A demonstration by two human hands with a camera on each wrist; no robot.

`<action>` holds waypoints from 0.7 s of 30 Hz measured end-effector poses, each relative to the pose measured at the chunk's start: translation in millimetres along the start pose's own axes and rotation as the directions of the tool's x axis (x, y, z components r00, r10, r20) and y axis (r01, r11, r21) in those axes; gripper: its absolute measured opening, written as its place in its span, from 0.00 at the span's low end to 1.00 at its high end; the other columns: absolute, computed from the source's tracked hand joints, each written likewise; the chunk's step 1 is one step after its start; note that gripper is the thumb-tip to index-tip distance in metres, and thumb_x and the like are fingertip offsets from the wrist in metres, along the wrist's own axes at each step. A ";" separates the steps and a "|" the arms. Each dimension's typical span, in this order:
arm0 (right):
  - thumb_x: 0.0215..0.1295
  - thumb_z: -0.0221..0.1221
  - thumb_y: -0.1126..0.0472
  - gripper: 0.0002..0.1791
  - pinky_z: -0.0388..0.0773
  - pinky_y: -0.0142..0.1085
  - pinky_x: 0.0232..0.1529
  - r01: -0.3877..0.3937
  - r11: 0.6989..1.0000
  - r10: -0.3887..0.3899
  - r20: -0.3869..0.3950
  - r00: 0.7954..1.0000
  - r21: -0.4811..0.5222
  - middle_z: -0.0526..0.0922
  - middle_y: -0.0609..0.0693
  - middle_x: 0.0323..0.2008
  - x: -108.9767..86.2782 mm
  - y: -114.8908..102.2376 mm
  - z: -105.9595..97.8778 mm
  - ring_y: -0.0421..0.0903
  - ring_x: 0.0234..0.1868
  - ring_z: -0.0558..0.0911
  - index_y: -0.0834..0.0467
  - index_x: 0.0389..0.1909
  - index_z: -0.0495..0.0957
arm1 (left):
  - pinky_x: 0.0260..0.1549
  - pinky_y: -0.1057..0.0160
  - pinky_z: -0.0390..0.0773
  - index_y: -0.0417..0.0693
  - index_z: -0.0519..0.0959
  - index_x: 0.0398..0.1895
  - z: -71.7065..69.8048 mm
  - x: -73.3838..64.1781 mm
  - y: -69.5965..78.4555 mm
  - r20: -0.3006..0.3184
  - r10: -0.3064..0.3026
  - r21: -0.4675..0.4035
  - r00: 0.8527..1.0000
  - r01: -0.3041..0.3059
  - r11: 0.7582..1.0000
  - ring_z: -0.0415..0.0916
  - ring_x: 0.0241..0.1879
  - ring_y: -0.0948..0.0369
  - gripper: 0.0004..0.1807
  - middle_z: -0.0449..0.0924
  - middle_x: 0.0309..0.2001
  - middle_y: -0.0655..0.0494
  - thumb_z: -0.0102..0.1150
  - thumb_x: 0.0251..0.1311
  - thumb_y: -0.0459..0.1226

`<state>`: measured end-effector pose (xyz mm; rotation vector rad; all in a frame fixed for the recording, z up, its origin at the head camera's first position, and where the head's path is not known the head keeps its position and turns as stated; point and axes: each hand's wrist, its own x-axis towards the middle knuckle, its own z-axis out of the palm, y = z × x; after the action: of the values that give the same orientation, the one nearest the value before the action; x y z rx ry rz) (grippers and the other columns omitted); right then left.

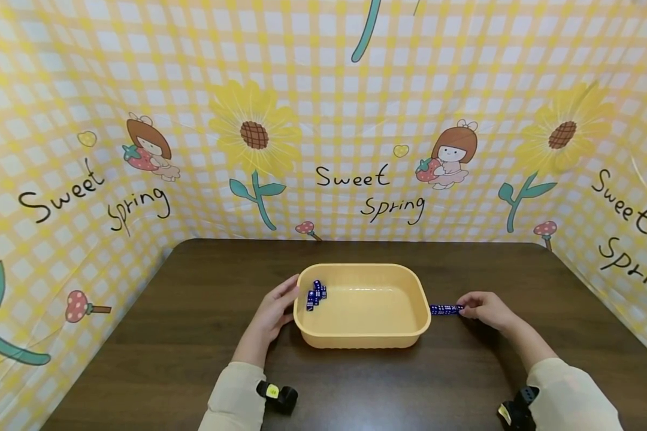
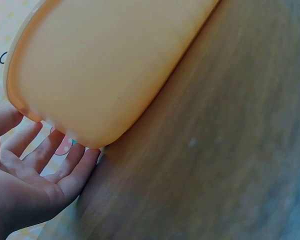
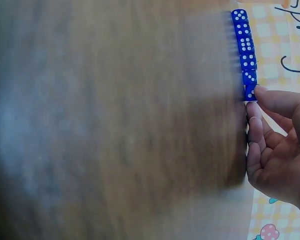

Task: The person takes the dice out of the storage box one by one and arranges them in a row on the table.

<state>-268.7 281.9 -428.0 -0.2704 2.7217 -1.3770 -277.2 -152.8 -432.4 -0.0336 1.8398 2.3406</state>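
Note:
A pale yellow plastic basin [image 1: 356,341] sits on the table, with several blue dice [image 1: 316,294] heaped at its left end. My left hand [image 1: 276,304] is at the basin's left end. In the left wrist view its fingers [image 2: 70,162] are spread, fingertips against the outer wall. To the right of the basin, more blue dice [image 3: 246,45] with white dots stand in a straight row running away from the basin's wall. My right hand [image 1: 485,309] pinches the die [image 3: 250,93] at the row's right end between thumb and forefinger, the other fingers curled close to the table.
The dark wooden table [image 1: 205,335] carries everything. Behind it and along both sides hangs a yellow checked cloth [image 1: 334,120] printed with flowers and lettering. Black wrist cameras are strapped over both light sleeves [image 1: 571,389], low over the table's near side.

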 end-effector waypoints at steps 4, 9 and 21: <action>0.50 0.57 0.71 0.10 0.67 0.34 0.24 0.001 1.000 -0.001 -0.006 1.000 0.001 0.71 0.50 0.21 0.2 0.2 0.6 0.42 0.23 0.69 0.73 0.33 0.73 | 0.40 0.52 0.68 0.45 0.62 0.60 0.4 -0.3 0.2 -0.002 0.002 0.000 1.000 -0.002 1.000 0.60 0.53 0.51 0.25 0.60 0.58 0.45 0.49 0.58 0.36; 0.50 0.57 0.71 0.11 0.67 0.34 0.24 0.001 1.000 -0.001 -0.006 1.000 0.004 0.71 0.49 0.21 0.6 0.6 1.1 0.42 0.23 0.69 0.73 0.34 0.73 | 0.40 0.52 0.68 0.45 0.62 0.60 0.3 -0.5 0.8 -0.009 0.000 0.005 1.000 0.000 1.000 0.60 0.53 0.51 0.25 0.61 0.58 0.44 0.49 0.58 0.36; 0.50 0.56 0.72 0.14 0.70 0.36 0.25 0.002 1.000 -0.001 -0.009 1.000 0.026 0.74 0.51 0.22 -3.3 -5.9 -5.2 0.43 0.23 0.72 0.76 0.37 0.70 | 0.39 0.51 0.68 0.46 0.63 0.60 -0.5 -0.9 -1.4 -0.005 0.011 0.026 1.000 -0.011 1.000 0.61 0.52 0.51 0.27 0.60 0.58 0.45 0.53 0.56 0.40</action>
<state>-265.5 283.2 -420.2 -0.2651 2.7094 -1.4158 -276.1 -153.1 -433.8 -0.0257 1.8770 2.3258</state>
